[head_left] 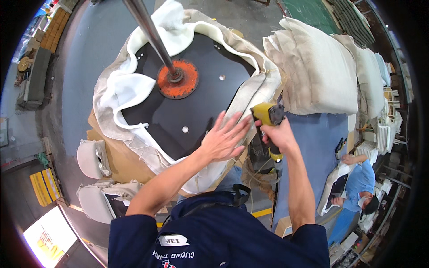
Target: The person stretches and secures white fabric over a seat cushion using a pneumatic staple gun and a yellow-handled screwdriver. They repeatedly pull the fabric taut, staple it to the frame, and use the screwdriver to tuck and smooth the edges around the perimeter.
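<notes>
In front of me lies a black seat panel (203, 105) with its edges wrapped in white padding (129, 91) and beige fabric (257, 91). My left hand (225, 137) is over the panel's near right edge, palm down with fingers spread, at the folded fabric and padding. My right hand (279, 134) is closed round the handle of a yellow and black pneumatic staple gun (267, 113). The gun's nose points left, close to my left fingertips and the fabric edge. An orange round plate (178, 79) on a metal rod (149, 32) stands against the panel's middle.
Folded beige fabric covers (313, 67) are stacked at the right on a blue-topped table (308, 152). Beige upholstered pieces (93, 158) sit at the lower left. At the far right, a person in blue (359, 181) handles another white-edged piece (333, 187).
</notes>
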### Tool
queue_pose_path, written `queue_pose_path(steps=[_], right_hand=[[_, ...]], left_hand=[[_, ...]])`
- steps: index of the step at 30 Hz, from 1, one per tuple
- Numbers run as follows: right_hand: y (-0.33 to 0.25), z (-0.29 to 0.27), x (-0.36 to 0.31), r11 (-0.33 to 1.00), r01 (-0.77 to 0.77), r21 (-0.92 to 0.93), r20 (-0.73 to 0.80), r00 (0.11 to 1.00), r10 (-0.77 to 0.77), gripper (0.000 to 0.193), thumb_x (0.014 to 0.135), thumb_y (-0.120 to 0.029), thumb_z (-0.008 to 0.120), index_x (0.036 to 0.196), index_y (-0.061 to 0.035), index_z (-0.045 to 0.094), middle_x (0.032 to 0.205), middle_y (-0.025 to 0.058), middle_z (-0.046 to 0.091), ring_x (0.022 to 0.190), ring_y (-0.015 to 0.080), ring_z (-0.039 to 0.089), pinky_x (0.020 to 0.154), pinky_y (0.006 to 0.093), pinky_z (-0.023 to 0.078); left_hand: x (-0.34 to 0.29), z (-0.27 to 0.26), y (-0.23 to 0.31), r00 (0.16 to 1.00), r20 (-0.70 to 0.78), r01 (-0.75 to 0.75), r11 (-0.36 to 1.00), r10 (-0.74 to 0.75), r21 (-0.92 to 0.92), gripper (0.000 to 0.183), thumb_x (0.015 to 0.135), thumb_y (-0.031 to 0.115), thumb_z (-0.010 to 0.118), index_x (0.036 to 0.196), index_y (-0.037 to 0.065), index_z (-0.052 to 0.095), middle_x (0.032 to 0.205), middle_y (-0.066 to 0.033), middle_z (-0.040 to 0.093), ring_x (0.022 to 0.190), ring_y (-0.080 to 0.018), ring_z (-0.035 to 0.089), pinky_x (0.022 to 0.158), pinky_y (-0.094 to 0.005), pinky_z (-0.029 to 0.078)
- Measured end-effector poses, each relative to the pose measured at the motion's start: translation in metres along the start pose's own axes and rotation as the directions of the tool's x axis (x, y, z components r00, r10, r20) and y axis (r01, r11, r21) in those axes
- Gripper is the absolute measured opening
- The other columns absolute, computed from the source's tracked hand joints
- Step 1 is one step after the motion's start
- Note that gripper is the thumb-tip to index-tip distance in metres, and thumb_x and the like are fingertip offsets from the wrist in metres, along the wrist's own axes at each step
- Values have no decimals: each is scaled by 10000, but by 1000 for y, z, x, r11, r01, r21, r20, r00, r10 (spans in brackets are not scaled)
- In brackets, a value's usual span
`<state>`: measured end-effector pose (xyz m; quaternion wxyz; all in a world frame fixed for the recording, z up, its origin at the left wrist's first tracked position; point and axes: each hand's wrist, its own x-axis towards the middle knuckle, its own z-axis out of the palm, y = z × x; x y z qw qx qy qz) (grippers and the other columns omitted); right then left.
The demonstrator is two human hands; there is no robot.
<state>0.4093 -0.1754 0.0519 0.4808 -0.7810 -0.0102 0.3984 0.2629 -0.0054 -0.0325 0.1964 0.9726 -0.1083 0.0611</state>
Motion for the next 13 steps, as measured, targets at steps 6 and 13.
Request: queue_pose_path(steps=[6, 13], right_hand=[[-21, -22, 46, 992, 50, -119, 24, 999, -48, 158, 868, -87, 715, 978, 26, 697, 759, 48, 672, 547, 113, 610, 497, 282, 505], [-49, -7, 68, 957, -43, -287, 128, 988, 83, 338, 843, -43, 644, 1176, 2, 678, 972, 65, 735, 583, 103, 596, 520, 279, 505]], left_hand=[[42, 30, -30, 996, 81, -32, 996, 26, 78, 794, 998, 556, 420, 1632, 95, 292, 1700, -75, 275, 1582, -258, 212, 1267, -588, 107], [38, 38, -30, 986, 69, 156, 988, -155, -10, 844, 967, 601, 451, 1630, 102, 301, 1692, -70, 298, 1587, -281, 189, 1266, -598, 90]])
